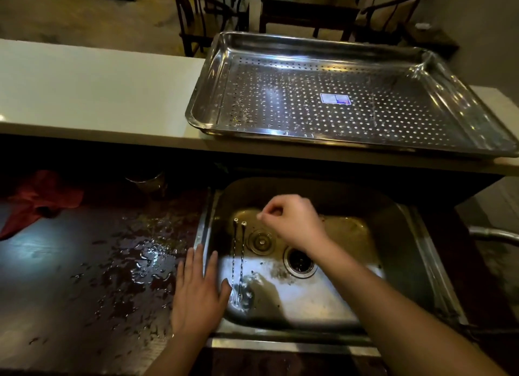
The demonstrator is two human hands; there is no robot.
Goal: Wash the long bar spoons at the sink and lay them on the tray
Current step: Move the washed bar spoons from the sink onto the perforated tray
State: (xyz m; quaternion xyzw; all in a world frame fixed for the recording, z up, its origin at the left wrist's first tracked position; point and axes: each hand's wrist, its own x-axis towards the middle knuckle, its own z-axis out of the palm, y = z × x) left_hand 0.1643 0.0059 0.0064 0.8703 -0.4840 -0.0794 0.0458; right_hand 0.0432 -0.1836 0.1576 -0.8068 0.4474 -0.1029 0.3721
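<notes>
Two long twisted bar spoons [238,257] lie side by side on the floor of the steel sink [398,252], left of the drain. My left hand [198,288] rests flat with straight fingers on the sink's left rim, its thumb near the spoons' lower ends. Over the back of the basin my right hand [292,221] hovers with its fingers curled, thumb and forefinger pinched together; I cannot make out anything in them. The perforated steel tray [202,105] sits on the raised white counter behind the sink and holds no spoons.
The dark counter [92,266] left of the sink is wet with droplets. A red cloth [39,198] lies at its back left, a metal cup [148,180] in the shadow under the ledge. A round strainer plug [261,240] and open drain [300,262] sit in the basin. A faucet pipe [491,233] enters from the right.
</notes>
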